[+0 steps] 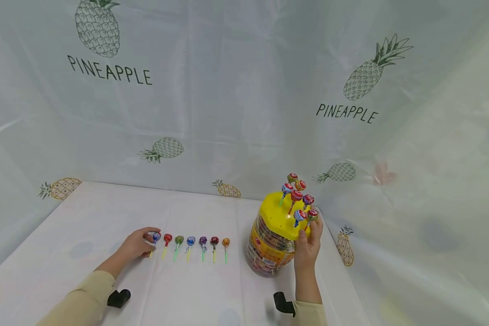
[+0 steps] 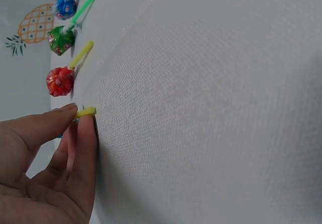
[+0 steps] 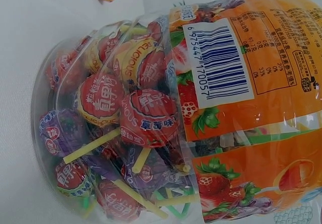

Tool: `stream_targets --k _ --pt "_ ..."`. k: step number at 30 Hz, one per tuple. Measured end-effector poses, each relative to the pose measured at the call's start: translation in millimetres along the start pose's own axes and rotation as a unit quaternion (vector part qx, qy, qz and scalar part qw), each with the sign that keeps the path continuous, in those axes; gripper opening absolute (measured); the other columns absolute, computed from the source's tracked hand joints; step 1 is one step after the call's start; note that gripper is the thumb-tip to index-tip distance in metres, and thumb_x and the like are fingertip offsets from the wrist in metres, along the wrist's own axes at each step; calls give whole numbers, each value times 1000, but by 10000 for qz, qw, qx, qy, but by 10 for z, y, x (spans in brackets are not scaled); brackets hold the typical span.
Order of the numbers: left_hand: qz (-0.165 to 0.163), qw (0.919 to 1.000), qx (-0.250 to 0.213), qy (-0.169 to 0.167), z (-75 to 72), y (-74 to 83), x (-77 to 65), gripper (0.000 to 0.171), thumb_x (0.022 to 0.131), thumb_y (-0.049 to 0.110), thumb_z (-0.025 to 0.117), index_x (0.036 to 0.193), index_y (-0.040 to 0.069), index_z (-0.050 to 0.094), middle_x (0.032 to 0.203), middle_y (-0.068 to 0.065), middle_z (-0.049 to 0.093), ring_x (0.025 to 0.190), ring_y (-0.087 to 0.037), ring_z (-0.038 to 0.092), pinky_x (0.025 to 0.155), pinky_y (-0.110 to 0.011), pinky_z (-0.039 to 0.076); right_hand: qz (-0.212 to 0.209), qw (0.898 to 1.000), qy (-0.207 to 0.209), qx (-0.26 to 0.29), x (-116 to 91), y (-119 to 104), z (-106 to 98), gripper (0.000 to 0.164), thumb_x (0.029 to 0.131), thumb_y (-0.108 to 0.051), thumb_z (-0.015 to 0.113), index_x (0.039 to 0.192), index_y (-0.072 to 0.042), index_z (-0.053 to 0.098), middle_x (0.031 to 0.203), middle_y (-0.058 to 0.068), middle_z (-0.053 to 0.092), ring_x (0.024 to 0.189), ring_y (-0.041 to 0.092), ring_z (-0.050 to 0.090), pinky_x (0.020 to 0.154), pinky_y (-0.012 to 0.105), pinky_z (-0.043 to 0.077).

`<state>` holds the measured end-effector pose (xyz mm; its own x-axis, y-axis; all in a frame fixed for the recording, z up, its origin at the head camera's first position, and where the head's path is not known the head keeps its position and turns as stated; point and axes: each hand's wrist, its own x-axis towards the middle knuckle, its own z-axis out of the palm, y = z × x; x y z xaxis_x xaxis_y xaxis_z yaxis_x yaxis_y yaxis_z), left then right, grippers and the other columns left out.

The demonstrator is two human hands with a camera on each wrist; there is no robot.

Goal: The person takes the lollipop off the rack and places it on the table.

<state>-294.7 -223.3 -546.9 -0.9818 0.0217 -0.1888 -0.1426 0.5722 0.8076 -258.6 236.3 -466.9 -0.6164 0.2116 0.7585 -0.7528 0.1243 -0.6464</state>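
At the left end of a row of lollipops, my left hand [image 1: 139,243] pinches a blue-wrapped lollipop [image 1: 156,237]. Its yellow stick [image 2: 86,112] shows between thumb and fingers in the left wrist view. A red lollipop [image 1: 168,237] lies just to the right. My right hand [image 1: 308,244] is at the right edge of the jar's yellow lid [image 1: 274,213], with thumb and fingers around a green-and-red lollipop [image 1: 312,214]; its grip is partly hidden. Several other lollipops stand upright in the lid. The right wrist view shows the clear jar [image 3: 191,148] full of lollipops, but not the hand.
The row continues rightward with green [image 1: 179,240], blue [image 1: 191,241], purple [image 1: 203,240], dark red [image 1: 214,240] and orange [image 1: 226,242] lollipops. They lie on a white-covered table [image 1: 187,290]. A pineapple-print curtain [image 1: 228,99] hangs behind the table and at its right.
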Motion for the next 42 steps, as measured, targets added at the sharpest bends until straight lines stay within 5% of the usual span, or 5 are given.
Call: stream_targets --k 33,42 --pt "343 9982 447 184 -51 -45 -8 56 78 -7 74 130 -4 53 96 -12 58 64 -19 51 57 -33 46 -1 10000 -7 -8 32 -170 52 35 101 1 39 136 3 45 150 1 27 134 20 34 101 21 39" --pt "359 9987 335 117 -39 -61 -4 56 79 -8 71 131 -3 53 98 -13 59 63 -19 51 56 -31 46 35 10000 44 -79 11 12 -2 34 101 0 39 135 2 45 150 0 27 135 19 34 101 20 39"
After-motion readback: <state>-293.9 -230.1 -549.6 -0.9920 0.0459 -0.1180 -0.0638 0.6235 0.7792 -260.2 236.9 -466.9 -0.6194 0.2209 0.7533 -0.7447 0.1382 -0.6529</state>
